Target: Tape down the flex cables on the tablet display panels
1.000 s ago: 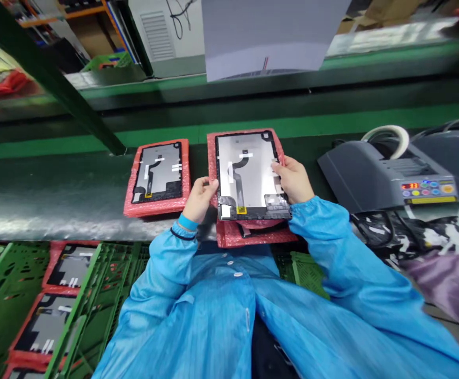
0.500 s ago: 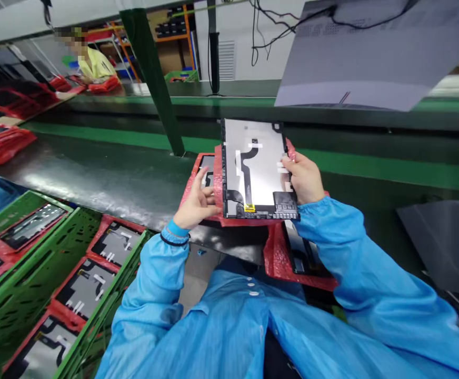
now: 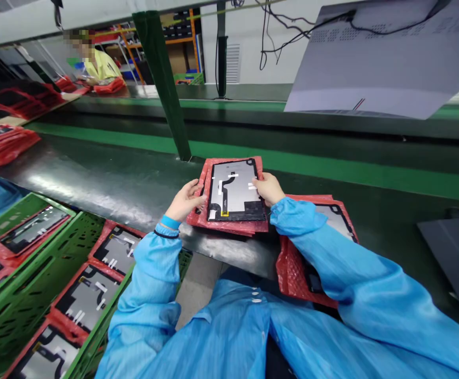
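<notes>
A flat panel [image 3: 233, 190] with a silver back, a black flex cable and white tape strips lies on a stack of red bubble-wrap sleeves [image 3: 223, 223] on the dark green belt. My right hand [image 3: 268, 188] grips the panel's right edge, fingers curled on it. My left hand [image 3: 184, 200] holds the left edge of the red sleeve stack beside the panel. Under my right sleeve lies another panel in a red sleeve [image 3: 312, 247].
Green crates [image 3: 24, 295] at lower left hold several panels in red sleeves. A green post [image 3: 166, 89] rises from the belt behind the stack. A grey sheet [image 3: 379, 68] hangs upper right. A person in yellow [image 3: 95, 63] works far left. A grey machine's corner [image 3: 454, 258] sits right.
The panel, held up tilted half a second ago, has come down flat onto the red sleeve stack. My view has stayed turned left since one second ago.
</notes>
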{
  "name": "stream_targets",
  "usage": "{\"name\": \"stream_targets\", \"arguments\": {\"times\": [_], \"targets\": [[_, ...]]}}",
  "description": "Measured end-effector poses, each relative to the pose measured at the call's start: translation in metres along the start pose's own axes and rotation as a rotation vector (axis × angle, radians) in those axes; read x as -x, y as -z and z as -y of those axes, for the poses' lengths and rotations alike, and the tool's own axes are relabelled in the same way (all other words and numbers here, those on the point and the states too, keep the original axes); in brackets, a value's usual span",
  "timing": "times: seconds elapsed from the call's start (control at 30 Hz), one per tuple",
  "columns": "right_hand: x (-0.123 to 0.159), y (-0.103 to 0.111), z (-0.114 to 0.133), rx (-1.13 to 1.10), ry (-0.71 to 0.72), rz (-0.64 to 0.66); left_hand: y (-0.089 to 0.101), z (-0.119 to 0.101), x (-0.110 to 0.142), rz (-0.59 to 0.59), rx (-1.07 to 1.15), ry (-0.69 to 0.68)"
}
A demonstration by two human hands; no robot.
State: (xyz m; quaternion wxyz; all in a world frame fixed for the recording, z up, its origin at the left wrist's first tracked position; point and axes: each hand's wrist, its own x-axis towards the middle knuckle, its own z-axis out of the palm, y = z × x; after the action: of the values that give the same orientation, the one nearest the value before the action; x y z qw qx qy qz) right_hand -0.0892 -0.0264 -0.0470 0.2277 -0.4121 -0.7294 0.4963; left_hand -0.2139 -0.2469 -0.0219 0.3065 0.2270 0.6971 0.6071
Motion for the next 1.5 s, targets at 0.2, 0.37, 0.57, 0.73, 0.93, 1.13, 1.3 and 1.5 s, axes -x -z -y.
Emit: {"name": "stream_targets", "arguments": {"times": [0.2,0.37,0.57,0.73,0.93,1.13,1.3,1.5], "targets": [[-0.003,-0.008,0.007,0.134,0.03,-0.041,-0.004,0.007,-0.007,-0.097,-0.41,-0.086],[0.0,-0.014,0.032,0.374,0.061,0.026,0.008,0.009,-0.008,-0.203,-0.608,-0.128],[0.024,0.015,0.047,0.639,0.186,0.183,0.005,0.012,0.001,-0.266,-0.798,-0.121],[0.078,0.081,0.007,0.291,0.102,0.327,0.0,0.011,0.003,-0.328,-0.867,-0.142],[0.177,0.211,-0.086,-0.129,-0.123,-0.125,-0.004,-0.003,0.015,-0.411,-1.038,-0.239],[0.252,0.301,-0.154,-0.189,-0.29,-1.003,-0.121,-0.011,0.04,-0.093,-1.102,-0.8],[0.25,0.335,-0.177,-0.332,-0.377,-1.084,-0.211,0.036,0.051,0.219,-1.127,-0.831],[0.24,0.332,-0.174,-0.276,-0.253,-1.211,-0.215,0.05,0.045,0.161,-1.07,-0.895]]}}
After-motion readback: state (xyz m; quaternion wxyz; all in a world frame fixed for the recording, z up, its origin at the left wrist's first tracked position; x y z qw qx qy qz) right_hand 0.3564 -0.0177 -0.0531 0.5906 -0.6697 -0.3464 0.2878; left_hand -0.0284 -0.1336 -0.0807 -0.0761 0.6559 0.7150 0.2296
